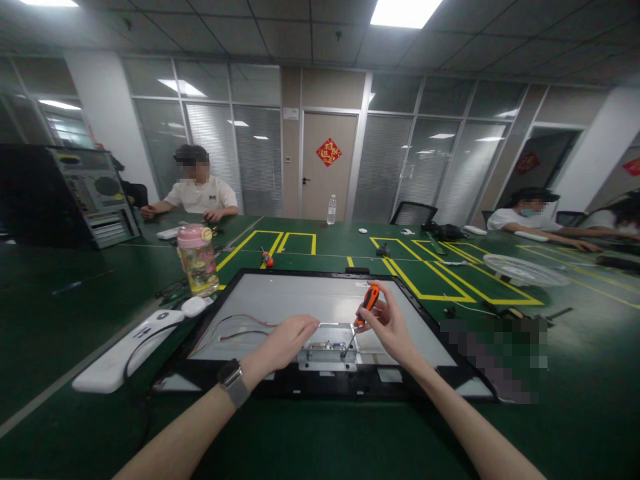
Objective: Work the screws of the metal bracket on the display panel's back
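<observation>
Head: right hand grips screwdriver, left hand outstretched.

Green table — bears 1 flat panel, 1 pink-lidded bottle, 1 computer tower.

At nine o'clock the picture's edge cuts off the black computer, and at three o'clock it cuts off a person. Big blurry squares at four o'clock hide part of the green table. At six o'clock the left hand covers a corner of the metal plate, and the tip of the orange screwdriver is too small to tell what it touches.
</observation>
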`<state>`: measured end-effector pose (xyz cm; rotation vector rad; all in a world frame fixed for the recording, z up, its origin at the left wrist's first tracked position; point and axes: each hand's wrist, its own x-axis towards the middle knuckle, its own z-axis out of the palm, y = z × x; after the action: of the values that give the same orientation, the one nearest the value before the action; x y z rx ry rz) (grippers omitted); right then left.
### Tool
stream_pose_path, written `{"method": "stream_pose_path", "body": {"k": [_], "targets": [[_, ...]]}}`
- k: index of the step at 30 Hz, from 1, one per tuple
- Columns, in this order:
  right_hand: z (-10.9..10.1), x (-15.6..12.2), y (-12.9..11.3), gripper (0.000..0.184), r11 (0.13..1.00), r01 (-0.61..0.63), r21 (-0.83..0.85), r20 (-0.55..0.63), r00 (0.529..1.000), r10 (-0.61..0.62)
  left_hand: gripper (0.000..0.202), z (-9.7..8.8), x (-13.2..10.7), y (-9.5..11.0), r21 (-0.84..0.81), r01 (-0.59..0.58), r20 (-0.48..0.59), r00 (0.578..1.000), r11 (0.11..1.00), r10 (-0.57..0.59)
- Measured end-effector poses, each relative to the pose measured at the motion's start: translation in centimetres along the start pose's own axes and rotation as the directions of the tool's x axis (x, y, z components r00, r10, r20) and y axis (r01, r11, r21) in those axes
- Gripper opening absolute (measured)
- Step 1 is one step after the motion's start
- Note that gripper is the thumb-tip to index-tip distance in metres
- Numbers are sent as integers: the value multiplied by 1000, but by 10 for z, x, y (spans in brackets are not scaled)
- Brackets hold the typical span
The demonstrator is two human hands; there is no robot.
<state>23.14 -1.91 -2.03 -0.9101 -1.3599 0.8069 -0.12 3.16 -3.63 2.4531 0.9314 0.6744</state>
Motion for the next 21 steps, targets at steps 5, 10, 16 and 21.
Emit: {"method": "stream_pose_path", "body": {"k": [5,10,16,21], "targets": [[-1,-1,1,56,1000,-5,-26,-4,1000,5,48,1,1,0,11,-2,5,1000,1000,2],[0,-5,0,52,995,52,-88,25,998,-50,49,1,1,-1,25,2,5,1000,1000,-2],[7,-12,-13,45,943,243,-227,137,967,-216,47,-1,0,3,17,-2,3,1000,1000,2],[15,-12,-16,47,930,258,-261,105,966,-238,45,-2,0,5,16,-4,1,1000,1000,4]]}}
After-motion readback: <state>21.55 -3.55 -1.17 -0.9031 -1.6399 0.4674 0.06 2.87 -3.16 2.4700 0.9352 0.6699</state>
